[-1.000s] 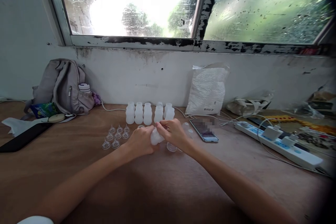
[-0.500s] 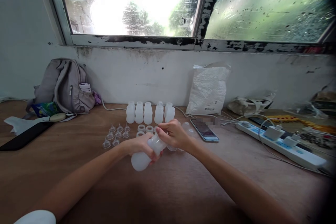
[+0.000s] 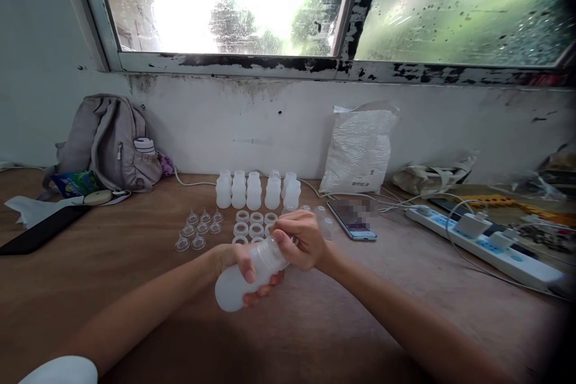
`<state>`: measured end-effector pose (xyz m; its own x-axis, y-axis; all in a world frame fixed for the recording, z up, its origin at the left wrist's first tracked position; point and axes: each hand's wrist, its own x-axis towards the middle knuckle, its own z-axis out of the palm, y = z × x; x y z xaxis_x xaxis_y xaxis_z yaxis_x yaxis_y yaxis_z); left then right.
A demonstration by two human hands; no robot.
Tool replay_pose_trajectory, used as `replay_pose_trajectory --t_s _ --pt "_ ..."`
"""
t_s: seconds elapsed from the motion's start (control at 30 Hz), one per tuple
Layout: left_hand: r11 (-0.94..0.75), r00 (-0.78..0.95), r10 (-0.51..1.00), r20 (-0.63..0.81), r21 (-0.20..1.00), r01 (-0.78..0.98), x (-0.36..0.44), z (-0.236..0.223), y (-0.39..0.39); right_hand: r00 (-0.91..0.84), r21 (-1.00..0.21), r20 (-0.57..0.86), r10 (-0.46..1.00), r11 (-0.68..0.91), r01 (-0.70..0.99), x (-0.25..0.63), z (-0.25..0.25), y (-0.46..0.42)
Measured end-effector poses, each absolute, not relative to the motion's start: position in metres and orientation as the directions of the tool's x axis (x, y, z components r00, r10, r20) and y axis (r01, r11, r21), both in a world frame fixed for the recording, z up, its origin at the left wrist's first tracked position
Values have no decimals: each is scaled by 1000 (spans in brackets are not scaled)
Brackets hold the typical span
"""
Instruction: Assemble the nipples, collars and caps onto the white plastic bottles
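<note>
My left hand (image 3: pixel 245 267) is wrapped round a frosted white baby bottle (image 3: pixel 231 289), tilted with its base low on the left and its neck up to the right. My right hand (image 3: pixel 299 240) is closed over the bottle's mouth end; its fingers hide whatever they grip there. Just beyond the hands, white collar rings (image 3: pixel 256 230) lie in rows. To their left, several clear bottle nipples (image 3: pixel 198 242) stand in rows. Behind the rings is a row of upright frosted bottles (image 3: pixel 254 192). Some clear caps (image 3: pixel 326 227) show partly behind my right hand.
A phone (image 3: pixel 351 220) lies right of the caps, near a white power strip (image 3: pixel 488 250) with chargers and cables. A white plastic package (image 3: pixel 359 153) leans on the wall. At the left are a grey backpack (image 3: pixel 108 150) and a black flat case (image 3: pixel 42 231).
Both hands have come slightly nearer with the bottle, its base moving down and left. My right hand has turned and curled more tightly over the mouth end. The view has shifted slightly.
</note>
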<state>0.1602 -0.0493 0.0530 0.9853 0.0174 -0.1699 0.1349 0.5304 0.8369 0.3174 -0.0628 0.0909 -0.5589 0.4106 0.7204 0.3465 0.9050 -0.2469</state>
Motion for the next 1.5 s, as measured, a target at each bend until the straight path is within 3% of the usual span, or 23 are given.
replay_pose_trajectory --t_s 0.2,0.3,0.4,0.47,0.53,0.63,0.7,0.87,0.97,1.07,1.2,1.37,1.5 --pt "622 942 -151 -299 712 326 162 44 -59 -562 -19 804 193 954 300 318 83 -70" --pt "580 924 -116 -363 731 360 162 46 -61 -587 42 802 110 970 240 321 86 -68" --pt "408 925 192 -328 884 229 160 60 -55 -618 -139 703 351 920 365 325 96 -61" --pt "74 832 507 -226 973 219 158 70 -47 -532 -281 595 603 776 565 326 98 -51" --pt "-289 684 727 -63 875 388 158 75 -38 -408 -347 504 762 611 712 325 95 -40" --pt "-496 562 818 123 647 580 160 72 -29 -348 -407 396 850 502 763 324 87 -26" --pt "-510 554 820 142 619 597 160 69 -27 -375 -479 328 867 495 725 326 87 -23" --pt "-225 675 725 -137 879 421 154 72 -28 -508 -696 252 824 519 497 344 104 -23" --pt "-198 692 709 -132 905 375 149 73 -25 -541 -718 248 804 528 455 361 115 -20" --pt "-289 652 757 -44 873 394 148 69 -21 -488 -628 207 848 498 598 380 125 -17" --pt "-305 641 767 -36 858 413 145 67 -19 -322 -448 153 934 356 820 405 134 -14" --pt "-274 640 763 -94 849 452 141 69 -20 -310 -267 44 950 310 912 438 114 -16" --pt "-236 631 771 -86 881 409 144 71 -21 -260 -263 -34 965 242 934 454 78 -28"
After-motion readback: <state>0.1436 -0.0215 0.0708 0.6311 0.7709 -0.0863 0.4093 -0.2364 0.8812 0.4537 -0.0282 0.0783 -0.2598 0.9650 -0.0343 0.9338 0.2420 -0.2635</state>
